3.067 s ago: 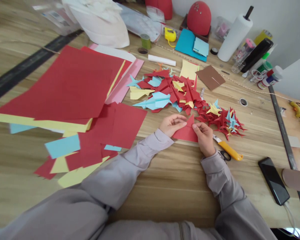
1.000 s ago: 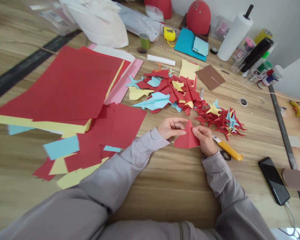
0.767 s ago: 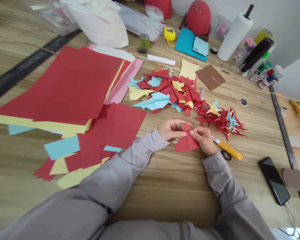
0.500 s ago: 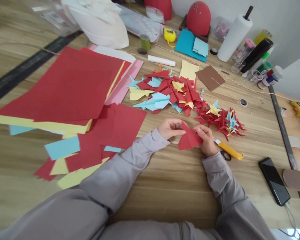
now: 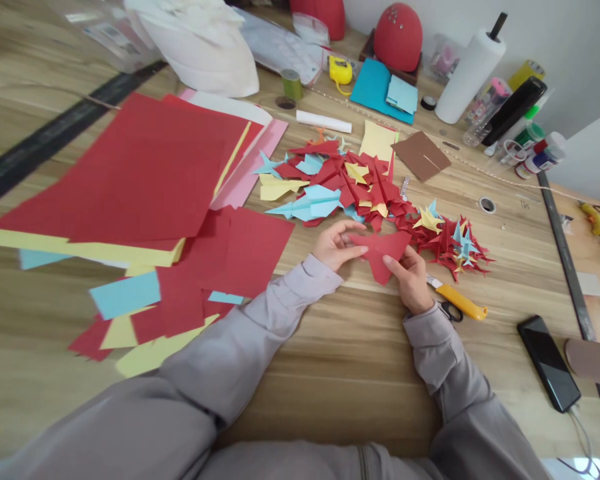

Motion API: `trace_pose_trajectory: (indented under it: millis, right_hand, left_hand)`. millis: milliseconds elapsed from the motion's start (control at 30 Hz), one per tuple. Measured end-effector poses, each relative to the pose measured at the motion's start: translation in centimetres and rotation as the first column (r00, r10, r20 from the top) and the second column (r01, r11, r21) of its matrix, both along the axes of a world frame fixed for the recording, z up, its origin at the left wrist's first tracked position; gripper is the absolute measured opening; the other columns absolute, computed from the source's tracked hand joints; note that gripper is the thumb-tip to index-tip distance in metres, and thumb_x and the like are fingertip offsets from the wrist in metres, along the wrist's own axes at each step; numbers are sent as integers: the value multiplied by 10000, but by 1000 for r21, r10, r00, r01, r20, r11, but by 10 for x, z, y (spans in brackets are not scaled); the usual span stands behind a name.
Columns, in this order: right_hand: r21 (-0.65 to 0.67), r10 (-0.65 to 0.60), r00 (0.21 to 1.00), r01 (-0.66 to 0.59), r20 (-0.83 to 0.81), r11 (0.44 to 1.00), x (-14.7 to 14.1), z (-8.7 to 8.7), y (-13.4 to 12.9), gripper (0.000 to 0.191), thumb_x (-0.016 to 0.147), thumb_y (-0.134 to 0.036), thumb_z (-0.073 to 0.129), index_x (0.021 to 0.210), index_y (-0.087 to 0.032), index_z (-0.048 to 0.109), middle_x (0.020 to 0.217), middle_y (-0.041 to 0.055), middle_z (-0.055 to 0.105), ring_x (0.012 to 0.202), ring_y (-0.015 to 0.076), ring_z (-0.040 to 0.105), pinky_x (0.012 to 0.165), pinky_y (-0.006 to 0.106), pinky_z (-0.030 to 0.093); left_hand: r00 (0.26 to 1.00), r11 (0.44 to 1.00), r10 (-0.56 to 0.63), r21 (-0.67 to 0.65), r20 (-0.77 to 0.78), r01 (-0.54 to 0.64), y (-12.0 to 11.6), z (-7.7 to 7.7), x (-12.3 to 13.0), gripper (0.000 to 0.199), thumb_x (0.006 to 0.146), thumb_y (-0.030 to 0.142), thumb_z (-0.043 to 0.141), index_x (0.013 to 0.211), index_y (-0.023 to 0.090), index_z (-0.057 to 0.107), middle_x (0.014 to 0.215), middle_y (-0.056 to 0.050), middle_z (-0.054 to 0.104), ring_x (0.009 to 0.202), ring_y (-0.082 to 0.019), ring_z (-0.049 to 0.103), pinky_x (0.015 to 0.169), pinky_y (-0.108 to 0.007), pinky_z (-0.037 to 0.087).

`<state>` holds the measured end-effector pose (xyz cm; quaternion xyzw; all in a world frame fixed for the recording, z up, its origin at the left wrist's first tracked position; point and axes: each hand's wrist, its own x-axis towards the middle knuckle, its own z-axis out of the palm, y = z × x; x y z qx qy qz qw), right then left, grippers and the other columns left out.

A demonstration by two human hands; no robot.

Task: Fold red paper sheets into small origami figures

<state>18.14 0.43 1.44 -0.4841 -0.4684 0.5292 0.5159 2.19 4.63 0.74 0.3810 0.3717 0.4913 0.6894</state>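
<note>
Red paper point(image 5: 383, 250) hangs between the two hands over the middle of the worktop point(image 5: 325, 373), though whether its tip touches the wood I cannot tell. The left hand point(image 5: 336, 245) pinches its left corner, thumb on top; the right hand point(image 5: 411, 277) grips it from the other side, thumb on the face and fingers behind. The step in hand looks like folding or checking a crease, part-way through. The next move seems to call for both thumbs to line up the edges and press evenly, with a light touch since the layers look thin. The piece is matt red, with two broad flaps spread out sideways and a blunt point aimed at the near edge; its inner folds are too small to read. Beyond it to the right, toward the near right corner, lies a phone point(image 5: 548, 363). Scraps point(image 5: 183, 293) spread to the left, and a cutter point(image 5: 461, 301) rests by the right wrist. Farther off, sheets point(image 5: 135, 173) fill the left side, folded shapes point(image 5: 330, 179) heap up mid-worktop, and a tape measure point(image 5: 341, 70) sits toward the far edge.
</note>
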Motion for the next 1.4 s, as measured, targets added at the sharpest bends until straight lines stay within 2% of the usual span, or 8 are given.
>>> trace_pose_trajectory:
  millis: [100, 200, 367, 567, 833, 1067, 1267, 1400]
  right_hand:
    - [4, -15, 1000, 15, 19, 1000, 1, -3, -1, 273, 692, -408, 690, 878, -215, 639, 863, 14, 689, 769, 159, 620, 743, 306, 498]
    - [28, -20, 996, 18, 88, 999, 2, -4, -2, 234, 694, -359, 703, 853, -197, 650, 836, 19, 692, 735, 152, 617, 717, 297, 497]
    - [99, -12, 976, -10, 219, 995, 1, -2, -2, 199, 716, -317, 686, 871, -193, 679, 906, 43, 700, 817, 177, 631, 778, 317, 497]
    - [139, 42, 966, -80, 257, 987, 4, 1, -2, 132, 732, -300, 667, 842, -249, 720, 814, 22, 703, 758, 169, 631, 726, 306, 503]
    - [68, 35, 984, -47, 175, 997, 1, 1, -2, 125, 706, -269, 691, 826, -245, 719, 819, 9, 718, 759, 163, 649, 735, 297, 507]
    - [-35, -87, 995, 89, 49, 995, 4, -2, 1, 142, 635, -282, 741, 764, -229, 714, 769, -2, 708, 705, 155, 633, 683, 285, 493]
    - [-46, -74, 997, 75, 23, 996, 5, -3, 3, 182, 621, -325, 753, 757, -212, 709, 756, 0, 700, 676, 150, 623, 649, 270, 480]
    - [-17, 20, 999, -21, -30, 1000, 7, -6, 0, 277, 766, -464, 608, 784, -207, 710, 645, 5, 672, 565, 141, 590, 561, 268, 462]
  left_hand:
    - [993, 996, -50, 70, -105, 57, -3, 3, 0, 507, 518, 241, 791, 978, 130, 609, 669, 15, 636, 543, -111, 613, 567, -246, 536]
    - [980, 992, -84, 76, -182, 99, -4, 5, 0, 392, 534, 244, 774, 886, 123, 653, 674, -10, 662, 572, -128, 624, 596, -258, 537]
    - [972, 993, -36, 103, -231, 62, -3, 5, 1, 252, 523, 247, 770, 722, 139, 658, 629, -15, 672, 564, -143, 625, 583, -267, 529]
    - [977, 983, -96, 138, -190, 123, -3, 4, 0, 155, 533, 209, 755, 621, 134, 653, 570, -18, 653, 522, -139, 616, 570, -267, 524]
    - [985, 986, -133, 90, -113, 144, -4, 5, 0, 199, 513, 215, 786, 627, 120, 654, 581, -24, 657, 508, -134, 613, 547, -264, 526]
    - [976, 967, -218, 132, -12, 218, -8, -2, 3, 451, 472, 154, 815, 898, 108, 675, 873, -88, 692, 723, -161, 654, 714, -293, 541]
    - [991, 972, -103, 205, -82, 118, -12, -3, 9, 390, 485, 182, 815, 844, 107, 682, 882, -80, 681, 780, -167, 648, 753, -298, 539]
    - [984, 975, -31, 210, -177, 68, -11, 0, 8, 350, 493, 267, 811, 779, 112, 684, 761, -65, 696, 691, -168, 644, 686, -302, 536]
